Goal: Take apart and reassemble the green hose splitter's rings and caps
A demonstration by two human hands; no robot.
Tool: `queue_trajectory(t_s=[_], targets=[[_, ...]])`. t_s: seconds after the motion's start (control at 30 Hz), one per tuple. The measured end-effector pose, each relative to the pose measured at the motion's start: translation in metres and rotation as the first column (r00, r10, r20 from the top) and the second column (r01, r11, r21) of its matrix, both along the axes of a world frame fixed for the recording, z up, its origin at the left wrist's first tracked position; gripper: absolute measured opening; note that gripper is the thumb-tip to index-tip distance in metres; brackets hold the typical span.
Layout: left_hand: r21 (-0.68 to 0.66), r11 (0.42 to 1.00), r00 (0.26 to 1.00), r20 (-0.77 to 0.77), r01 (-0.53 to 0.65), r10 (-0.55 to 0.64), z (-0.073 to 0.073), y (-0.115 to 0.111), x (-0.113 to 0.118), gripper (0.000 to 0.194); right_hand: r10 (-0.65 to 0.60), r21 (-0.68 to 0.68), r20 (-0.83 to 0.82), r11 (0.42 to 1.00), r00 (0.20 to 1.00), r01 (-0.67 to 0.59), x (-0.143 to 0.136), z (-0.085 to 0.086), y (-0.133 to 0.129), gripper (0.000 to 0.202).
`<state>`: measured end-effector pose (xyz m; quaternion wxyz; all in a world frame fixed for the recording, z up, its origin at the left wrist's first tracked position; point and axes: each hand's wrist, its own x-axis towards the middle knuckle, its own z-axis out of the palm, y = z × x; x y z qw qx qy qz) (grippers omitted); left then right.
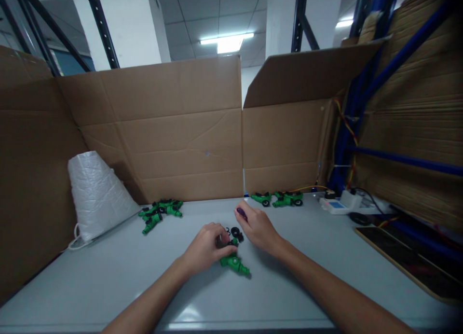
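Note:
My left hand (207, 247) pinches a green toy vehicle body (233, 263) that lies on the tabletop, its narrow end pointing toward the lower right. Just to the right, my right hand (259, 228) is closed around a tool with a dark purple handle (241, 212), likely a screwdriver; its tip is hidden. Between the two hands sit a small black wheel (235, 231) and other little black parts (240, 237), too small to make out well.
Several green toy vehicle pieces (161, 212) lie at the back left. Green toys with black wheels (287, 199) rest at the back right. A white wrapped bundle (97, 194) stands left, a power strip (340, 204) right. Cardboard walls (173, 131) enclose the table (108, 281).

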<state>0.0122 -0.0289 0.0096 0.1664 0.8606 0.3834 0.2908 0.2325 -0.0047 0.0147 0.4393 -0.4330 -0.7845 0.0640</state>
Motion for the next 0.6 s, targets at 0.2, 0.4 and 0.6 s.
queue_trajectory(t_s=[0.2,0.4,0.6], targets=[[-0.106,0.979,0.981,0.108,0.175,-0.164,0.002,0.003,-0.002,0.028,0.115,0.010,-0.178,0.993,0.977,-0.115,-0.010,-0.002,-0.009,0.023],[-0.043,0.988,0.989,0.028,0.149,-0.148,0.010,-0.003,0.001,0.027,0.107,0.028,-0.222,0.994,0.969,-0.103,-0.011,-0.002,-0.011,0.023],[-0.023,0.991,0.990,-0.041,0.131,-0.131,0.015,-0.012,0.002,0.020,0.072,0.013,-0.193,0.997,0.979,-0.071,-0.011,-0.002,-0.012,0.024]])
